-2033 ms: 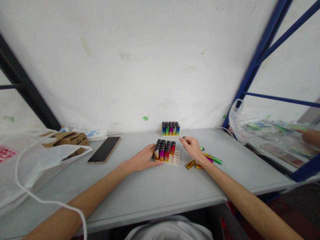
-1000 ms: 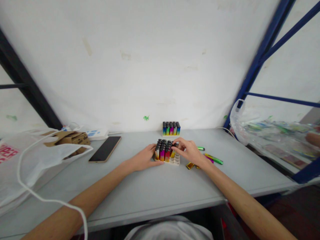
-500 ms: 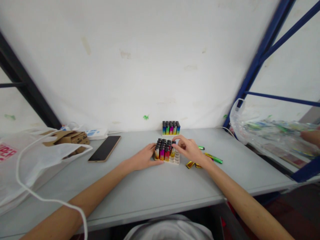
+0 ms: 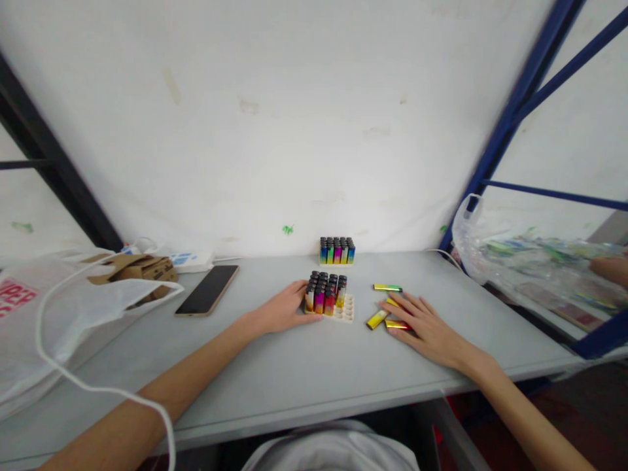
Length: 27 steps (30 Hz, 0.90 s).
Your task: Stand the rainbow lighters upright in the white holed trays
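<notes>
Colourful lighters with black tops stand upright in a white tray, whose right-hand holes hold none. My left hand is closed round the tray's left side, thumb along its front edge. To the right, my right hand lies spread over loose lighters, fingers apart. A yellow lighter and a red-gold one show beside its fingertips; others may be hidden below the palm. A green-yellow lighter lies just behind. Against the wall stands a second, full tray of lighters.
A phone lies left on the grey table. Beyond it are a white plastic bag, a cardboard box and a white cable. At right, a blue frame borders clear bags, near another person's hand.
My right hand has left the lighter at the tray and moved right, opening over the loose lighters. My left hand has stayed at the tray.
</notes>
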Each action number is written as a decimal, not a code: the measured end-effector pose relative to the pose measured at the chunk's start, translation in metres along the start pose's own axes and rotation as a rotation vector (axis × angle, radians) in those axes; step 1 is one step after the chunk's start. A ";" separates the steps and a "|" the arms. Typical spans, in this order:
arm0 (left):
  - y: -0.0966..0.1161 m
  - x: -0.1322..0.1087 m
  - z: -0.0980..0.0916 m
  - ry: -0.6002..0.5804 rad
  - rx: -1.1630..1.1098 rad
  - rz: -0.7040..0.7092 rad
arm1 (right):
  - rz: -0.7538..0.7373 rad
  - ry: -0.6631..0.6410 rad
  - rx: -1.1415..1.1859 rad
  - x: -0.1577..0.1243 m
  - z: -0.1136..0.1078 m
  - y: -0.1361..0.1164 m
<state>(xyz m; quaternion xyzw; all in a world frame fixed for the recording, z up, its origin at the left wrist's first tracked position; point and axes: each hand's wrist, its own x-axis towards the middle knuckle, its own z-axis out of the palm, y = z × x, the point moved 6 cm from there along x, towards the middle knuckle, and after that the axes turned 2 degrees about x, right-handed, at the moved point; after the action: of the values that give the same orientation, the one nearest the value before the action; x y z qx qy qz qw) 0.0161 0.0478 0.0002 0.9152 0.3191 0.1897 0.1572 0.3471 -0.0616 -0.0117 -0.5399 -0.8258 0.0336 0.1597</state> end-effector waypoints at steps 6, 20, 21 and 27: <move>0.004 0.000 -0.002 -0.018 -0.003 0.006 | -0.064 0.163 0.108 0.022 0.003 -0.001; 0.006 0.001 -0.001 -0.045 0.028 -0.006 | -0.101 0.139 0.097 0.071 -0.021 -0.010; 0.007 0.001 -0.001 -0.040 0.029 -0.002 | -0.095 0.154 0.121 0.069 -0.028 -0.007; 0.007 0.000 -0.001 -0.025 0.040 0.007 | 0.038 0.151 0.162 0.039 -0.049 0.028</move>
<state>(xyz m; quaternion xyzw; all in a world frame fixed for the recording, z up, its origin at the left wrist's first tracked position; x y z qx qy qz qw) 0.0191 0.0433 0.0042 0.9216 0.3174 0.1724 0.1423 0.3721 -0.0210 0.0370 -0.5418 -0.7955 0.0626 0.2640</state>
